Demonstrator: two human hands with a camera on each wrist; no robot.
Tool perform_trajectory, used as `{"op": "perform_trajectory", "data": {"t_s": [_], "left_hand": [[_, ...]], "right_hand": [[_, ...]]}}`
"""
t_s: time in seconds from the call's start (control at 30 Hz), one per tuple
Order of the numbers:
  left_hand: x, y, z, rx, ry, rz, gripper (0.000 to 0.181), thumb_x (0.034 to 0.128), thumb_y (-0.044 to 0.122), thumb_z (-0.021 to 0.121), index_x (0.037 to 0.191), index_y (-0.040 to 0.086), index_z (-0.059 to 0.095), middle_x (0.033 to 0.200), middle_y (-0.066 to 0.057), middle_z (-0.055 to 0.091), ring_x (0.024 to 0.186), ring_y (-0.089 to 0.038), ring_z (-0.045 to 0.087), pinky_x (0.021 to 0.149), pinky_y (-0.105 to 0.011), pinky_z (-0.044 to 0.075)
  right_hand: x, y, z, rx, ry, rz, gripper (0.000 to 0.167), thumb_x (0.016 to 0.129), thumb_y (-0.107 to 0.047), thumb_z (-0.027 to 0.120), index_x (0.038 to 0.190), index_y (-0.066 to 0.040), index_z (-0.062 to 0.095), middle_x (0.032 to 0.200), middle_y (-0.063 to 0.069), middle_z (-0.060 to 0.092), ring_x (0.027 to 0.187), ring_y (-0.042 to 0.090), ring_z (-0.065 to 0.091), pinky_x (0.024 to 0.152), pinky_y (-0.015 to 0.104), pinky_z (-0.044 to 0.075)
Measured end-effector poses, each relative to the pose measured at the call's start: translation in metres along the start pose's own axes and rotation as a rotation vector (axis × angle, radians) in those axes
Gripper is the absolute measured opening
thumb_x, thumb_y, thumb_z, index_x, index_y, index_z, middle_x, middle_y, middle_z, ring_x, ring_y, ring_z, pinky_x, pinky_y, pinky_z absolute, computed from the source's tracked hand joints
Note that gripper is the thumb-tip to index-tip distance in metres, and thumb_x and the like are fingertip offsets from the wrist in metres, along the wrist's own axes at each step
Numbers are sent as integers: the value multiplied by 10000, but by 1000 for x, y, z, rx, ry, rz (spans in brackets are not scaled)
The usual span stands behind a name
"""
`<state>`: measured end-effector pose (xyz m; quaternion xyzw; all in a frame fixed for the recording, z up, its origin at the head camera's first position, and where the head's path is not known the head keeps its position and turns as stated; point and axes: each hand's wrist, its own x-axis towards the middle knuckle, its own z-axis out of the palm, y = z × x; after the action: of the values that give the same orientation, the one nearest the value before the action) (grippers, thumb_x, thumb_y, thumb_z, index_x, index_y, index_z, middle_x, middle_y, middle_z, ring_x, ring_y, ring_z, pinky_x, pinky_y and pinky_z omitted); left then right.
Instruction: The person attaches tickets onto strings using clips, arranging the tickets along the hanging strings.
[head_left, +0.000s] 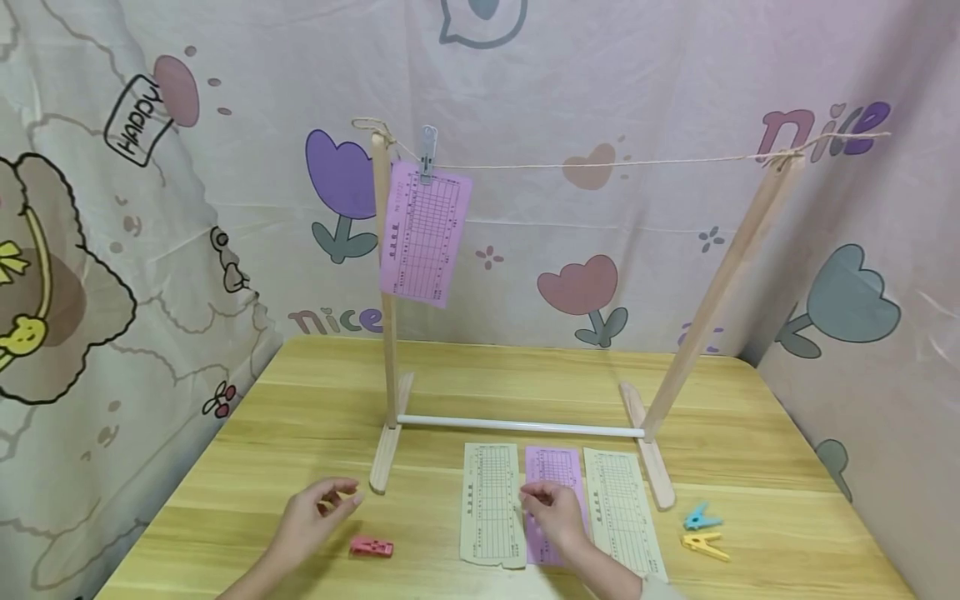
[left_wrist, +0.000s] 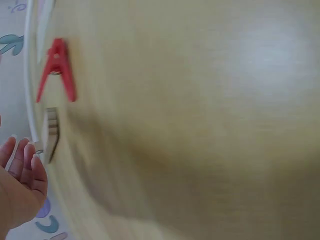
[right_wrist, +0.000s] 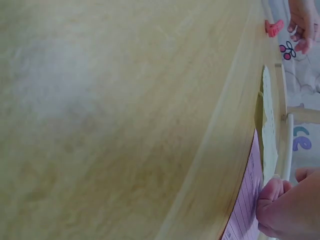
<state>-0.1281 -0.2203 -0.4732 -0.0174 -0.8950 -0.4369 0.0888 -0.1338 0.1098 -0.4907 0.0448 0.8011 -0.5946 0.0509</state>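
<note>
My right hand (head_left: 557, 515) is over the pink printed slip (head_left: 553, 467), its curled fingertips at the right edge of the left pale green slip (head_left: 491, 504). In the right wrist view the fingers (right_wrist: 267, 197) appear to pinch that green slip (right_wrist: 270, 135), whose near edge is slightly raised. A second green slip (head_left: 622, 508) lies to the right, partly behind the forearm. My left hand (head_left: 311, 517) hovers over the table with loosely bent fingers, holding nothing. Closest to it is a red clothespin (head_left: 371, 547), also in the left wrist view (left_wrist: 57, 70).
A wooden stand (head_left: 386, 358) with a white crossbar (head_left: 517, 426) carries a string (head_left: 600, 165) between its posts. A grey clothespin (head_left: 427, 154) holds another pink slip (head_left: 423, 237) on the string's left end. Blue (head_left: 701, 518) and yellow (head_left: 705, 546) clothespins lie at right.
</note>
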Motion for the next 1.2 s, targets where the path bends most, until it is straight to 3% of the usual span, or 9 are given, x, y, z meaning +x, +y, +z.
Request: {"op": "perform_trajectory", "data": {"t_s": [0.17,0.4,0.6,0.97,1.2], "left_hand": [[-11,-6,4,-35,-62,-73,206,784,112,713,962,19,669,754,23,615,626,11,489,564,-176,460],[-18,-13,5,-25,-141,-71,273,791,151,716,996,-16,645,792,-13,624,630,5,488,567,-172,462],[-20,-17,8,3,-150,-109,291,774,209,738,983,23,662,854,-15,639,676,16,488,602,-166,464],[-26,-23,10,25,-122,-13,197,778,175,734,916,47,676,865,-14,653,687,47,484,586,-165,462],[-31,-22,10,49,-120,-13,176,773,191,737,895,75,689,825,27,630,678,51,501,582,-161,464]], "right_hand": [[0,1,3,-42,2,14,210,847,-59,597,993,88,629,819,87,647,662,109,541,524,161,466],[2,-4,3,-117,-4,21,222,830,-43,605,1000,97,634,861,106,656,730,114,572,600,198,510],[5,-8,4,-189,-22,-6,211,813,-19,611,975,110,648,865,157,674,749,146,617,634,251,537],[5,-17,16,-177,-52,-46,193,799,-8,623,938,122,652,826,171,670,708,149,609,601,239,536],[8,-18,27,-194,-21,-85,188,763,8,648,913,120,650,768,113,632,682,121,537,560,177,481]]}}
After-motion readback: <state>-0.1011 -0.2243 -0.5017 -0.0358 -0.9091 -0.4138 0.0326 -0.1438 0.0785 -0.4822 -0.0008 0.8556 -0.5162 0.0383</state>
